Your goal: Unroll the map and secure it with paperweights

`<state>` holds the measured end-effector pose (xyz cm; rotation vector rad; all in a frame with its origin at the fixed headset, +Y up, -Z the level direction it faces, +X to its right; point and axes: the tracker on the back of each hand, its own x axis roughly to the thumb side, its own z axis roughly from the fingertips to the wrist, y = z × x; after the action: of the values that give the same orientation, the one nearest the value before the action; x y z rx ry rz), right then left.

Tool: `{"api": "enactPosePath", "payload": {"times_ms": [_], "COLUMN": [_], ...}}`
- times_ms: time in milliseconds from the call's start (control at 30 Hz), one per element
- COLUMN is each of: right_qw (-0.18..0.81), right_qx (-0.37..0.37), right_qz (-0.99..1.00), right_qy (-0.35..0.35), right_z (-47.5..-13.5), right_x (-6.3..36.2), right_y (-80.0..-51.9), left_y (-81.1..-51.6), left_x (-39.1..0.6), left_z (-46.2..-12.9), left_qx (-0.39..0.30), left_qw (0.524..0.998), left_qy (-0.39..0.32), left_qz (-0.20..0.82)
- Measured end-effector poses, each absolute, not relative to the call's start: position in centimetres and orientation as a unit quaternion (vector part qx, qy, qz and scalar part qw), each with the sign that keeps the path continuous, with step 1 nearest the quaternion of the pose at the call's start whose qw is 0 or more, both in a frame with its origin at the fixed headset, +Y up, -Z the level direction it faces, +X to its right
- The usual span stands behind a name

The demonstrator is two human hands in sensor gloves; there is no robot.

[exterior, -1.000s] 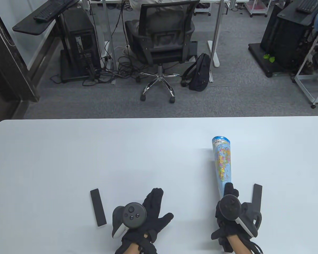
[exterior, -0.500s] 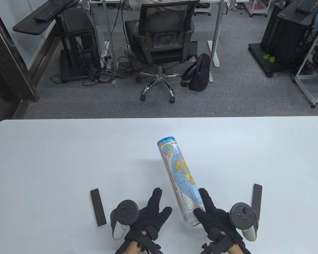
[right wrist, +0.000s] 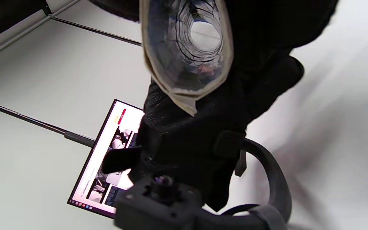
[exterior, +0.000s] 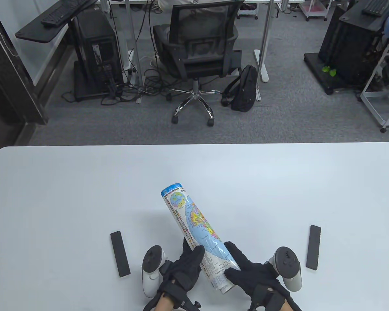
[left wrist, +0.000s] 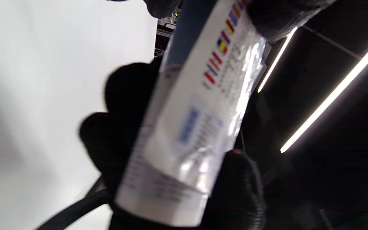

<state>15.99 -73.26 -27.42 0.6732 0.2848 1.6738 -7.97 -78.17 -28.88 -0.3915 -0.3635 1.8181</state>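
The rolled map (exterior: 194,220), a colourful tube in clear wrap, lies slanted above the table's near middle, its far end pointing up-left. My right hand (exterior: 243,272) grips its near end from the right. My left hand (exterior: 189,259) holds the roll from the left, just beyond the right hand. The left wrist view shows the roll (left wrist: 196,111) between gloved fingers. The right wrist view looks into the roll's open end (right wrist: 184,89). Two black bar paperweights lie on the table, one left (exterior: 120,253) and one right (exterior: 313,247) of the hands.
The white table (exterior: 84,194) spreads wide beyond the hands. An office chair (exterior: 197,48), a backpack (exterior: 244,89) and computer stands are on the floor past the far edge.
My right hand carried the roll from the right side toward the centre and tilted its far end left. My left hand turned and closed onto the roll.
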Motion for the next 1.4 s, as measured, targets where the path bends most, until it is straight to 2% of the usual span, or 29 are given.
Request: {"api": "enactPosePath", "payload": {"times_ms": [100, 233, 367, 533, 700, 867, 1033, 1233, 1400], "right_qw": [0.587, 0.539, 0.499, 0.455, 0.464, 0.477, 0.503, 0.516, 0.524], "right_qx": [0.296, 0.288, 0.282, 0.279, 0.277, 0.270, 0.258, 0.257, 0.251], "right_qz": [0.743, 0.780, 0.807, 0.841, 0.839, 0.834, 0.823, 0.815, 0.811], "right_qy": [0.130, 0.134, 0.138, 0.091, 0.061, 0.063, 0.056, 0.059, 0.067], "right_z": [-27.4, -27.4, -27.4, -27.1, -27.0, -27.0, -27.3, -27.3, -27.4], "right_x": [15.9, 15.6, 15.0, 14.5, 14.3, 14.6, 15.3, 15.4, 15.5], "right_y": [-73.1, -73.2, -73.5, -73.0, -72.9, -73.2, -73.2, -73.3, -73.5], "left_y": [-78.0, -77.4, -76.7, -75.9, -75.2, -75.1, -75.4, -75.2, -75.4], "left_x": [-8.1, -8.6, -9.2, -9.6, -8.6, -7.8, -7.7, -7.4, -7.1], "left_z": [-28.8, -28.9, -29.0, -28.8, -28.5, -28.3, -28.3, -28.5, -28.5], "left_qx": [-0.154, -0.122, -0.085, -0.042, -0.026, -0.021, -0.045, -0.046, -0.053], "left_qw": [0.571, 0.588, 0.642, 0.752, 0.802, 0.808, 0.738, 0.783, 0.784], "left_qy": [-0.147, -0.136, -0.127, -0.110, -0.124, -0.157, -0.168, -0.189, -0.177], "left_qz": [0.793, 0.788, 0.752, 0.648, 0.583, 0.568, 0.652, 0.590, 0.593]}}
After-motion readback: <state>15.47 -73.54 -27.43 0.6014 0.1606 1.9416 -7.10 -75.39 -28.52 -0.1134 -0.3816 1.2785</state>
